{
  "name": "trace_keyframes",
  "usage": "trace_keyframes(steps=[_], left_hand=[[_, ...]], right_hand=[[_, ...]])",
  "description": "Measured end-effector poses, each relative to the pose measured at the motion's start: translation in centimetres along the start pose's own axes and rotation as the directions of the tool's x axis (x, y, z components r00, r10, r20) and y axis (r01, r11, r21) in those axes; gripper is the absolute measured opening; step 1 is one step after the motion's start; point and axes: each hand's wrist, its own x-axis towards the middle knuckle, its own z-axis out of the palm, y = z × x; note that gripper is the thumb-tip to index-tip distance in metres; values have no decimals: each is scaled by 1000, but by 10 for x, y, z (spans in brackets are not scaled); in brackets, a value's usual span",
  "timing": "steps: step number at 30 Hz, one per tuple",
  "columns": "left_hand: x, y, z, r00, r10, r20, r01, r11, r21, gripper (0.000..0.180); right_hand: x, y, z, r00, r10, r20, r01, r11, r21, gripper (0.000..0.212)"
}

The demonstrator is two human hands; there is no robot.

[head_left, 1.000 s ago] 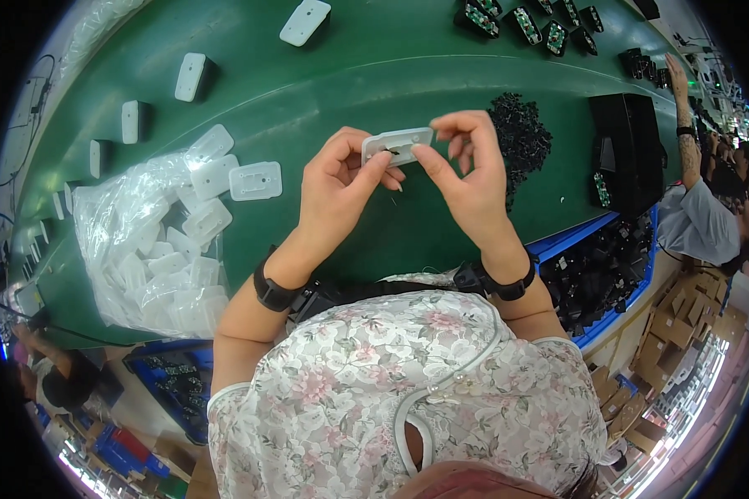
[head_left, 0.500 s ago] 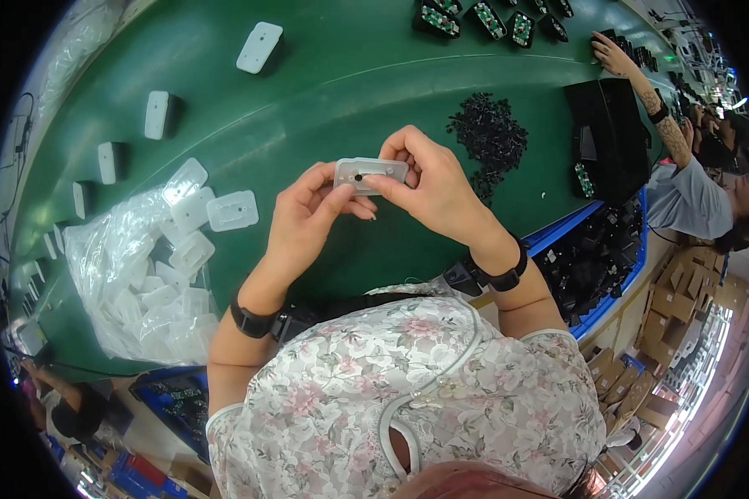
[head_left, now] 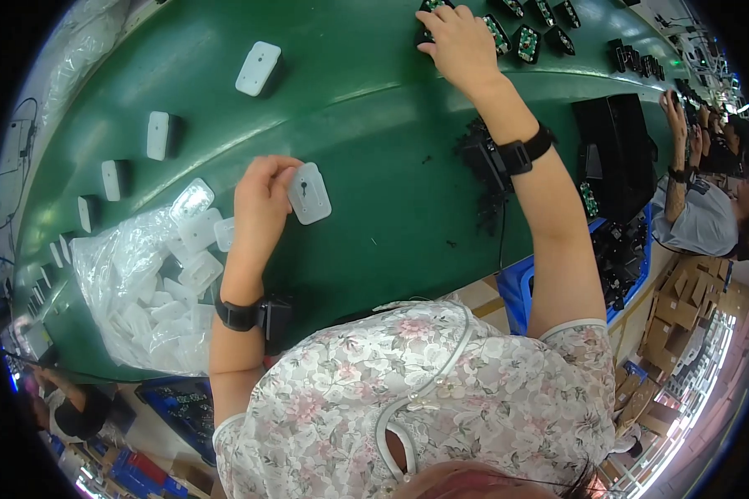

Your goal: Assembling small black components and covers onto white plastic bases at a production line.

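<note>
My left hand (head_left: 262,193) pinches the edge of a flat white plastic cover (head_left: 312,196) with rounded corners, just above the green table. A small dark part shows in the middle of that cover. Stretched far forward, my right hand (head_left: 464,48) grips a black housing with a green circuit board (head_left: 426,35) at the far edge of view; the fingers partly hide it. More such black housings (head_left: 526,43) stand just right of that hand. Beneath my right wrist lies a pile of small black parts (head_left: 481,179), partly covered by the forearm.
A clear plastic bag of white covers (head_left: 154,291) lies left of my left forearm. White-topped black units (head_left: 259,68) stand in a curved row at the left. At the right are a black box (head_left: 616,154), a blue bin of black parts (head_left: 620,258) and a co-worker's arm (head_left: 678,141).
My right hand has let go of the white cover and reached forward to the black housings. My left hand has moved left, with the cover now turned upright.
</note>
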Motion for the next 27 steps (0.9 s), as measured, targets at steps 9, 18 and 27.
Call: trace_keyframes(steps=[9, 18, 27], left_hand=[[-12, 33, 11, 820, 544, -177, -422, 785, 453, 46], [-33, 34, 22, 879, 471, 72, -314, 687, -655, 54], [-42, 21, 17, 883, 379, 278, -50, 664, -746, 53]], right_hand=[[-17, -45, -28, 845, 238, 479, -499, 27, 866, 41], [-94, -123, -65, 941, 229, 249, -251, -21, 968, 23], [-101, -130, -63, 912, -1, -411, 330, 596, 732, 29]])
